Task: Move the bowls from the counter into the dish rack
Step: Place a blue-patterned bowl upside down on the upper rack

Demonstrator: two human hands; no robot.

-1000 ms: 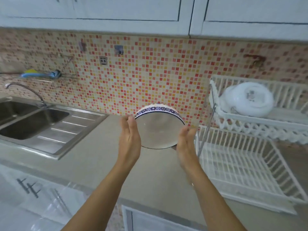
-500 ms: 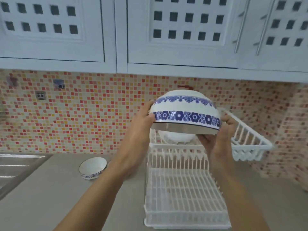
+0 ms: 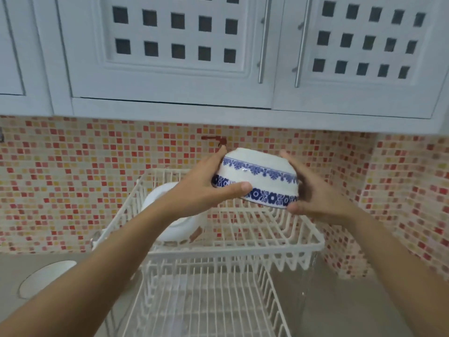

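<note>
I hold a white bowl with blue flower bands (image 3: 257, 177) upside down and slightly tilted, between both hands. My left hand (image 3: 206, 188) grips its left side, my right hand (image 3: 315, 193) its right side. The bowl hangs just above the upper tier of the white two-tier dish rack (image 3: 243, 246). A plain white bowl (image 3: 160, 198) lies upside down in the left part of that upper tier, partly hidden by my left forearm. Another bowl (image 3: 46, 278) sits on the counter at the lower left, seen from above.
The rack's lower tier (image 3: 201, 302) holds nothing that I can see. Grey counter (image 3: 340, 300) runs right of the rack. White wall cabinets (image 3: 170, 69) hang above, over a red and orange mosaic backsplash (image 3: 73, 178).
The bowl has come down and to the right, from in front of the backsplash to just over the rack's upper tier. The view has swung closer to the rack.
</note>
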